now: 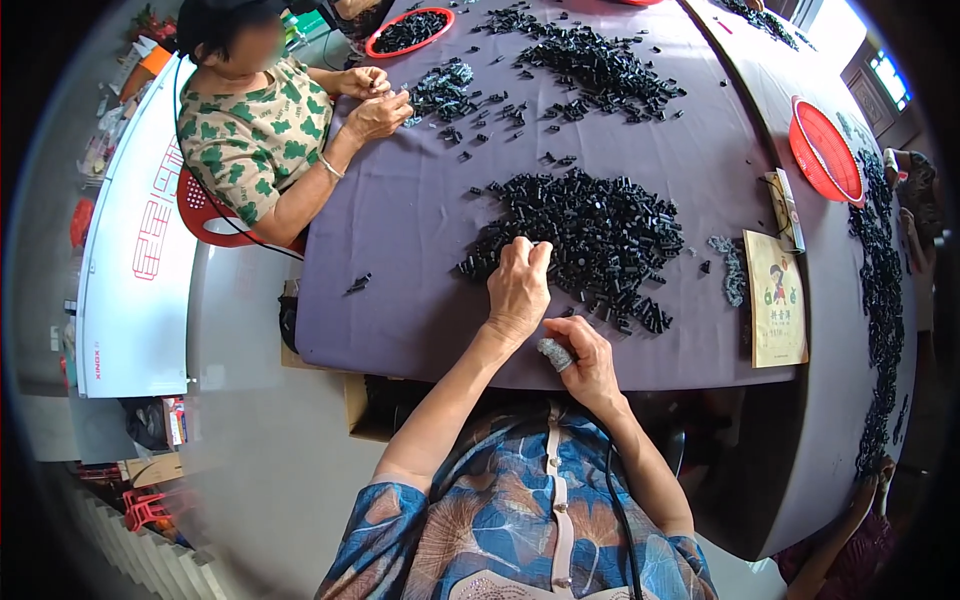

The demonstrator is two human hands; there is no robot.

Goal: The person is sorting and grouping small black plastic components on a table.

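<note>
A large pile of small black plastic pieces [590, 225] lies on the grey cloth-covered table in front of me. At its near left edge, my left hand [518, 290] reaches in with the fingers bent and drawn together. Its fingertips are partly hidden, and what they pinch is too small to make out. Close beside it, over the table's near edge, my right hand [588, 362] is closed with curled fingers. A grey wrapping [555, 353] covers one of its digits, apparently the thumb. Anything between those fingers is hidden.
A co-worker [265, 130] handles small pieces at the left edge. Another black pile [600, 70] lies farther back. A red basket [826, 152] and a beige paper booklet [775, 300] are on the right, near a grey clump [730, 270]. Other people's hands show at the far right.
</note>
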